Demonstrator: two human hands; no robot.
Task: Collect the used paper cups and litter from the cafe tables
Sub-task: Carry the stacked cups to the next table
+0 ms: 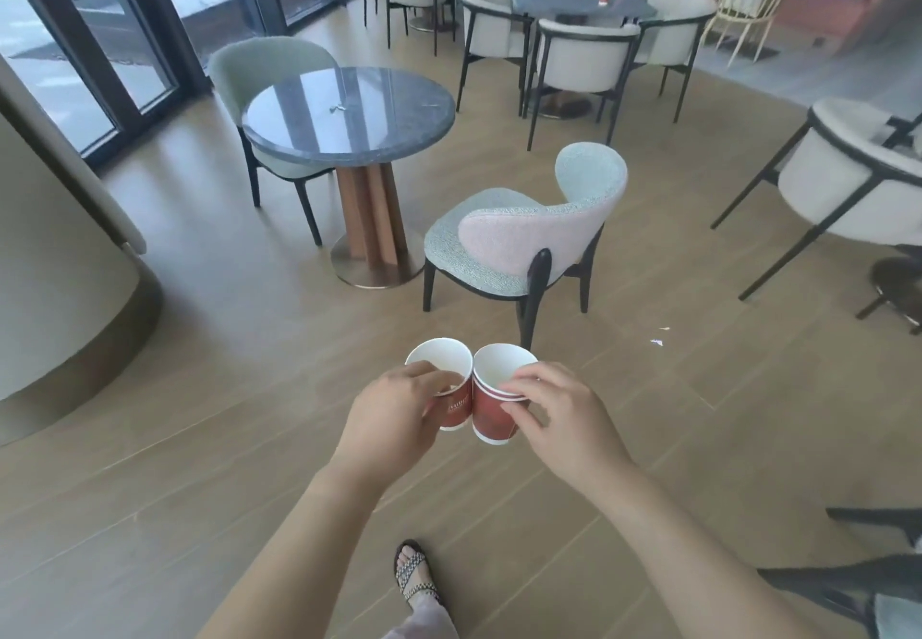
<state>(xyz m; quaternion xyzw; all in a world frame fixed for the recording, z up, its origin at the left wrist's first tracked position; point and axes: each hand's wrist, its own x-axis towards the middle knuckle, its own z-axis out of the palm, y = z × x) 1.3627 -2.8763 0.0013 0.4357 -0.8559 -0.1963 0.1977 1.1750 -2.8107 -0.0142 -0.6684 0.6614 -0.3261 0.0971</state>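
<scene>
Left hand (394, 414) grips one red cup (443, 358), right hand (566, 421) grips a cup stack (491, 414); nesting them together seems next.

Red cup (455, 406) touching stacked red cups (491, 414), upright, empty.

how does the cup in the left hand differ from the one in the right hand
The left hand grips a single cup; the right hand holds what looks like a nested stack, with two rims showing. The single cup bears pale lettering on its side; the stack's visible side is plain red. Both are red outside, white inside, look empty, and touch at the rims.
</scene>
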